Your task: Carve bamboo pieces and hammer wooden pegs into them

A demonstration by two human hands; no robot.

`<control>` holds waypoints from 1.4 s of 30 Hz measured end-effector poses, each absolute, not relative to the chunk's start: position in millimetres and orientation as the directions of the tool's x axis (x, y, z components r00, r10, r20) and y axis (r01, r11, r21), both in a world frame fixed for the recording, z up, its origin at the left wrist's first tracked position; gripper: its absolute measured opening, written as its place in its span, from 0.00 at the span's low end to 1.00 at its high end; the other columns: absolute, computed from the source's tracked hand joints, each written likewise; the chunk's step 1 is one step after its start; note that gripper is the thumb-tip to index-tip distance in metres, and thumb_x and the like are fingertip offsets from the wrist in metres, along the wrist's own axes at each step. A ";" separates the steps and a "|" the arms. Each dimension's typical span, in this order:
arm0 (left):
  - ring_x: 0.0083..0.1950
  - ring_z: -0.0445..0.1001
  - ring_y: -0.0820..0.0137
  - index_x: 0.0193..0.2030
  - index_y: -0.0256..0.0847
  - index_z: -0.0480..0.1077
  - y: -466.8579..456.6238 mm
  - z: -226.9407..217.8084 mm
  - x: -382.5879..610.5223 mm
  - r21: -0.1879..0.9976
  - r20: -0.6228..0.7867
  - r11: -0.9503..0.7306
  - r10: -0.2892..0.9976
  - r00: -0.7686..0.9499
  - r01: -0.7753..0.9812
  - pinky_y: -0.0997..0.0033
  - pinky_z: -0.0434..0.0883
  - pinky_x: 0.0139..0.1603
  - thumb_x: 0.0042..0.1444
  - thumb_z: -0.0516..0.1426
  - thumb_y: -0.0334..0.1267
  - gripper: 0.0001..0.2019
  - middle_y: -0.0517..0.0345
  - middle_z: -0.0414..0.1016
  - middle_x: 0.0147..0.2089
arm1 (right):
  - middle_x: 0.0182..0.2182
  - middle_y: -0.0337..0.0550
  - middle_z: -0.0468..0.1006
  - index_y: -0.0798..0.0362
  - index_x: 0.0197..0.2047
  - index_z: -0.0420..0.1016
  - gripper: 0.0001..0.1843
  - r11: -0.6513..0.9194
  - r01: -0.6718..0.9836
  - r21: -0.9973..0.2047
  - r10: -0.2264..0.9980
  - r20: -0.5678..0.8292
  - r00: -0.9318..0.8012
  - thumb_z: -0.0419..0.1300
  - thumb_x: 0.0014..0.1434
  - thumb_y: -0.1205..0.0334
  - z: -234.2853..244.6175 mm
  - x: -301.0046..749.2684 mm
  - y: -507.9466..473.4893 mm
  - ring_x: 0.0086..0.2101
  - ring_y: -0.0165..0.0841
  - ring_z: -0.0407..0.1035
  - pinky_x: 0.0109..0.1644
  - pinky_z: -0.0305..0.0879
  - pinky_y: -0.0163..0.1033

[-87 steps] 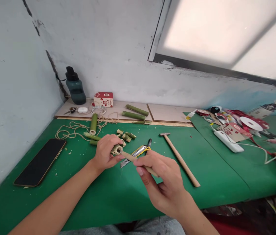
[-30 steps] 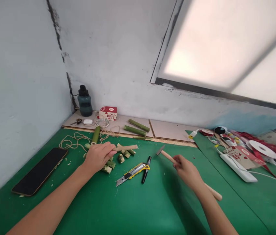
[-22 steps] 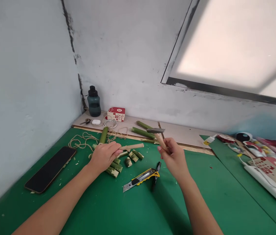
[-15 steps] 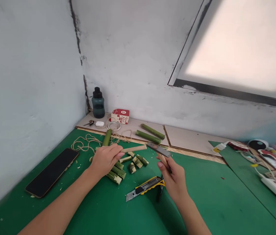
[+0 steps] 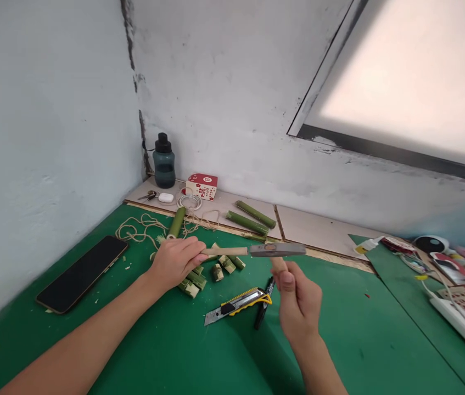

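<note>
My left hand (image 5: 174, 262) is closed around a bamboo piece, mostly hidden in the fist, with a thin wooden stick (image 5: 226, 251) poking out of it to the right. My right hand (image 5: 300, 303) grips the wooden handle of a small hammer close below its metal head (image 5: 277, 249). The hammer head lies level and touches the free end of the stick. Several short green bamboo pieces (image 5: 224, 266) lie on the green mat (image 5: 153, 351) just under the stick.
A yellow utility knife (image 5: 236, 304) and a black marker (image 5: 264, 302) lie in front of my hands. A phone (image 5: 82, 272) lies left, twine (image 5: 139, 230) and longer bamboo sticks (image 5: 251, 218) behind, a dark bottle (image 5: 163, 163) in the corner, a white power strip (image 5: 463, 323) and craft clutter at right.
My right hand let go of the stick, picked the hammer up off the mat and brought its head to the stick's end. My left hand kept its hold.
</note>
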State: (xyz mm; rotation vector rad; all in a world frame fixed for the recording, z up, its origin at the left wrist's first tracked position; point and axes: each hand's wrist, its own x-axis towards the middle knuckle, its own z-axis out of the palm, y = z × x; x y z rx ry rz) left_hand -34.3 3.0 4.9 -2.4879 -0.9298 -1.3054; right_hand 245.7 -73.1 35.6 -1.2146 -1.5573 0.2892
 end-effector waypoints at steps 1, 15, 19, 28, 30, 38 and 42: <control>0.24 0.62 0.72 0.37 0.40 0.68 3.1 4.9 -34.4 0.126 0.794 -0.784 0.447 0.412 0.608 0.72 0.57 0.27 0.76 0.45 0.45 0.19 0.61 0.67 0.27 | 0.21 0.36 0.65 0.52 0.30 0.70 0.25 0.444 0.537 -0.717 0.776 0.607 0.169 0.52 0.74 0.46 37.4 245.6 -73.3 0.22 0.27 0.58 0.25 0.54 0.35; 0.24 0.60 0.72 0.36 0.41 0.67 4.4 0.7 -36.2 0.145 0.797 -0.798 0.445 0.409 0.585 0.72 0.55 0.27 0.76 0.44 0.47 0.20 0.61 0.65 0.27 | 0.21 0.32 0.61 0.51 0.31 0.68 0.24 0.520 0.371 -0.770 0.600 0.638 0.483 0.50 0.75 0.46 44.2 232.6 -74.2 0.20 0.26 0.56 0.22 0.52 0.33; 0.24 0.60 0.72 0.36 0.41 0.67 5.9 -0.5 -37.4 0.147 0.790 -0.789 0.457 0.409 0.597 0.72 0.55 0.27 0.76 0.44 0.47 0.20 0.61 0.66 0.27 | 0.20 0.34 0.66 0.53 0.32 0.73 0.24 0.404 0.560 -0.724 0.764 0.603 0.229 0.53 0.73 0.45 45.0 232.6 -79.2 0.20 0.26 0.58 0.23 0.53 0.33; 0.24 0.60 0.72 0.36 0.40 0.67 2.4 4.3 -35.1 0.128 0.792 -0.789 0.446 0.416 0.601 0.72 0.56 0.27 0.76 0.44 0.46 0.20 0.61 0.66 0.26 | 0.21 0.34 0.67 0.52 0.34 0.74 0.23 0.386 0.547 -0.743 0.782 0.578 0.232 0.53 0.73 0.44 46.7 235.1 -80.0 0.20 0.26 0.58 0.24 0.54 0.33; 0.24 0.60 0.73 0.35 0.41 0.67 2.7 4.0 -35.7 0.138 0.788 -0.777 0.462 0.407 0.615 0.72 0.56 0.27 0.76 0.44 0.46 0.20 0.62 0.66 0.26 | 0.21 0.35 0.67 0.53 0.34 0.75 0.24 0.345 0.553 -0.758 0.806 0.541 0.239 0.54 0.72 0.43 47.7 233.6 -80.9 0.20 0.27 0.58 0.24 0.54 0.33; 0.24 0.61 0.73 0.36 0.40 0.67 2.1 3.7 -35.5 0.128 0.788 -0.792 0.446 0.424 0.596 0.72 0.56 0.27 0.76 0.45 0.46 0.20 0.62 0.66 0.26 | 0.20 0.34 0.65 0.53 0.35 0.75 0.23 0.383 0.563 -0.732 0.782 0.581 0.224 0.55 0.72 0.43 47.8 231.9 -82.3 0.20 0.26 0.58 0.23 0.53 0.33; 0.23 0.60 0.73 0.34 0.41 0.67 3.3 3.8 -36.2 0.132 0.788 -0.772 0.463 0.406 0.622 0.72 0.56 0.25 0.76 0.45 0.46 0.20 0.62 0.66 0.25 | 0.21 0.33 0.63 0.51 0.34 0.70 0.22 0.474 0.422 -0.773 0.614 0.633 0.471 0.52 0.74 0.46 49.0 233.0 -82.1 0.20 0.26 0.57 0.22 0.53 0.33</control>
